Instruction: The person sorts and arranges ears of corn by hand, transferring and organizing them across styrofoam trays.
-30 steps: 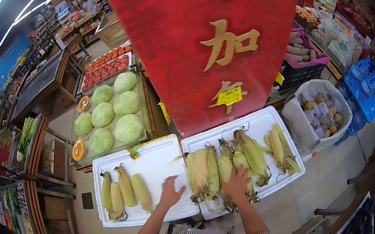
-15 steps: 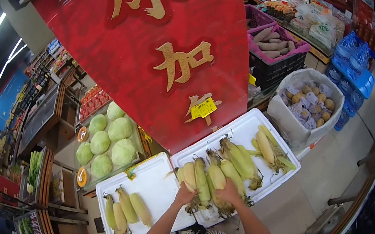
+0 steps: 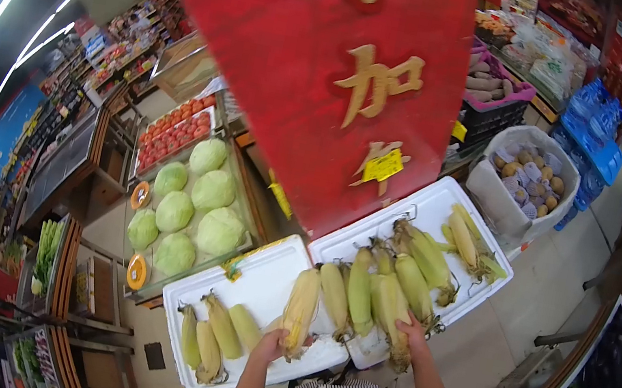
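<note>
My left hand grips a pale ear of corn by its lower end, above the left white foam tray. In my right hand is another ear of corn, over the near edge of the right white foam tray. Several husked ears, such as a green ear of corn, lie side by side in the right tray between and beyond my hands. A smaller group of corn ears rests at the left end of the left tray.
A red pillar with gold characters rises behind the trays. Cabbages sit on a stand to the left, tomatoes behind them. A white-lined bin of potatoes stands at right, beside blue-wrapped water bottles.
My left hand has lifted an ear of corn out of the right tray and carried it left over the left tray. My right hand's ear has shifted slightly toward me. The view has turned left.
</note>
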Action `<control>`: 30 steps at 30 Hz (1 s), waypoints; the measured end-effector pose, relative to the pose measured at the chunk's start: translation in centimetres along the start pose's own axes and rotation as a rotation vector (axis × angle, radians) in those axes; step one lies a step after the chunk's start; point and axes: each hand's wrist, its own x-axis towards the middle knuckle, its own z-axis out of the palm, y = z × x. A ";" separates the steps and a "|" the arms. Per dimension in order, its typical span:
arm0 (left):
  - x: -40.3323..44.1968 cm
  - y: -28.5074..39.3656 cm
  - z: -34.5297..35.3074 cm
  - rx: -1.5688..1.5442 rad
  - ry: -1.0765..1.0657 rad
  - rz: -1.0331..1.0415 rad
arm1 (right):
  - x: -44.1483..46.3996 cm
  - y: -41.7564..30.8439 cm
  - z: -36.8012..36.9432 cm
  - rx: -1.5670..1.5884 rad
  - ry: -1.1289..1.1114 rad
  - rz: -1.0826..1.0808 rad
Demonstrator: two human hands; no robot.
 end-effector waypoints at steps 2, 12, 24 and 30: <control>-4.6 2.3 1.8 0.105 -0.044 0.095 | -0.9 1.3 0.0 0.158 -0.132 -0.043; -17.2 3.7 -9.1 0.581 0.881 0.242 | -3.6 3.9 14.9 -0.095 -0.248 -0.327; -17.2 2.7 -15.2 0.824 0.929 0.519 | 3.1 22.7 30.0 -0.751 -0.285 -0.041; -15.1 2.3 -15.1 0.880 1.057 0.613 | 4.8 25.0 28.1 -0.985 -0.126 -0.173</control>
